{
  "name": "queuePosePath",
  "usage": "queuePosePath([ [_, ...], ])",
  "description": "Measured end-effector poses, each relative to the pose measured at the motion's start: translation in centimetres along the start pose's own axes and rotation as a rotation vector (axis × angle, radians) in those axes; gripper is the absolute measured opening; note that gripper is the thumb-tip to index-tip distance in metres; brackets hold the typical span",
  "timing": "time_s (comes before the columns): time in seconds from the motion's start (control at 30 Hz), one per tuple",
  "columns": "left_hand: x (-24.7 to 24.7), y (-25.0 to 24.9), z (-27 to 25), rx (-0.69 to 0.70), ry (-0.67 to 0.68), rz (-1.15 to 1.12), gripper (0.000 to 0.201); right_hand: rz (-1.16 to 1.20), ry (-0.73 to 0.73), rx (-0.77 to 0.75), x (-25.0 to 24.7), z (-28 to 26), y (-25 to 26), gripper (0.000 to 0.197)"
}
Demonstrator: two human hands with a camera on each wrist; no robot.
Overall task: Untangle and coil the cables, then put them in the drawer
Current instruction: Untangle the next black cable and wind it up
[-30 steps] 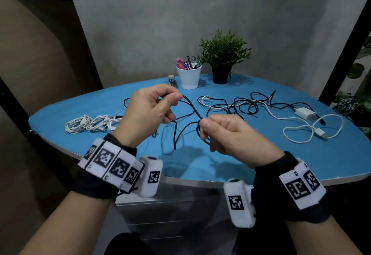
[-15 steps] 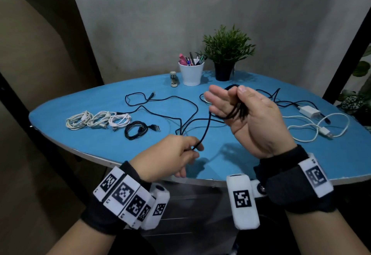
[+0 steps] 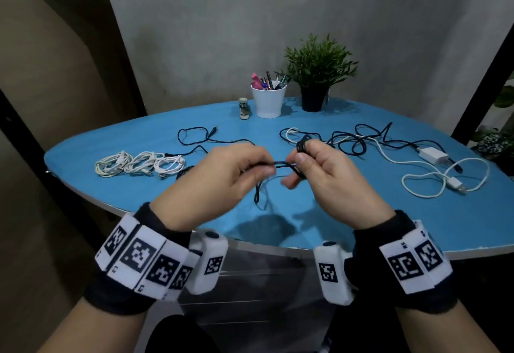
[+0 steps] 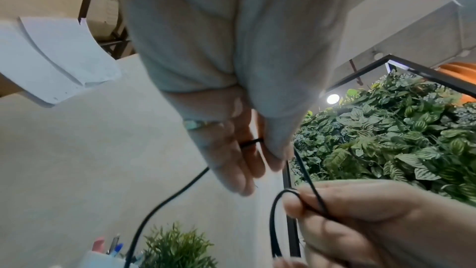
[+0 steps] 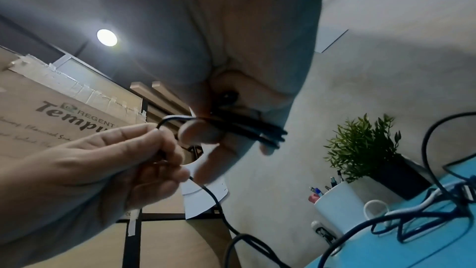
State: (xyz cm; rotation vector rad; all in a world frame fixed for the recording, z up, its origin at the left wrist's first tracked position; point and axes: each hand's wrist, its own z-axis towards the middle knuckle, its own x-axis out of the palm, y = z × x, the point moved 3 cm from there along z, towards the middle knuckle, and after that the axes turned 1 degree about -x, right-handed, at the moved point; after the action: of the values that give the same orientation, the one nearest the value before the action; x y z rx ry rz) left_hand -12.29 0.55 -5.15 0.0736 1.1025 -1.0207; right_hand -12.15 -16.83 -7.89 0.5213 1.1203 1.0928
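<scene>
Both hands above table [image 3: 111, 194] near edge: left hand [image 3: 222, 177] pinches black cable [image 3: 281, 164]; right hand [image 3: 322, 177] grips its coil.

Both hands are up in front of the body, side by side, backs toward the head camera. The left hand [image 3: 230, 174] has its fingers [image 5: 165, 146] curled, pinching a black cable [image 3: 281, 164] at the tips. The right hand [image 3: 322, 174] grips a bundle of cable loops, thumb pressing on top, lower fingers [image 4: 239, 170] extended, blurred.
</scene>
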Motion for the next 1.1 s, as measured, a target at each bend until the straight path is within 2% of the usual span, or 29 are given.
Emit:
queuePosePath([
  [0.13, -1.9, 0.6, 1.6, 0.049, -0.230, 0.060, 0.016, 0.086, 0.118, 0.005, 0.3, -0.6, 0.8, 0.033],
  [0.23, -1.4, 1.3, 2.5, 0.013, -0.256, 0.007, 0.015, 0.182, 0.175, 0.003, 0.7, -0.7, 1.1, 0.037],
  [0.33, 0.0, 2.1, 3.0, -0.123, -0.221, -0.130, 0.013, 0.386, 0.126, -0.001, 0.1, -0.6, 1.4, 0.034],
  [0.43, 1.4, 2.8, 2.8, -0.287, -0.135, -0.191, 0.020, 0.575, 0.047, -0.024, -0.8, -0.3, 1.6, 0.032],
  [0.57, 3.6, 2.2, 2.4, -0.344, 0.059, -0.157, 0.022, 0.794, 0.001, -0.065, -1.3, -0.2, 2.3, 0.029],
  [0.63, 4.8, 2.0, 2.0, -0.406, 0.145, -0.226, 0.024, 0.890, -0.021, -0.062, -1.3, -0.1, 2.6, 0.027],
  [0.8, 6.1, 2.4, 0.8, -0.317, 0.365, -0.026, 0.022, 1.050, -0.204, -0.088, -1.5, 0.5, 1.9, 0.023],
  [0.87, 6.1, 2.6, 0.3, -0.326, 0.436, 0.008, 0.011, 1.059, -0.309, -0.105, -2.0, 0.7, 1.6, 0.025],
  [0.97, 5.9, 2.4, -0.3, -0.322, 0.467, 0.001, 0.011, 0.940, -0.391, -0.160, -2.7, 1.0, 1.3, 0.020],
  [1.1, 4.6, 1.6, -0.3, -0.254, 0.452, -0.025, 0.013, 0.294, -0.397, -0.165, -2.7, 0.7, 0.8, 0.017],
])
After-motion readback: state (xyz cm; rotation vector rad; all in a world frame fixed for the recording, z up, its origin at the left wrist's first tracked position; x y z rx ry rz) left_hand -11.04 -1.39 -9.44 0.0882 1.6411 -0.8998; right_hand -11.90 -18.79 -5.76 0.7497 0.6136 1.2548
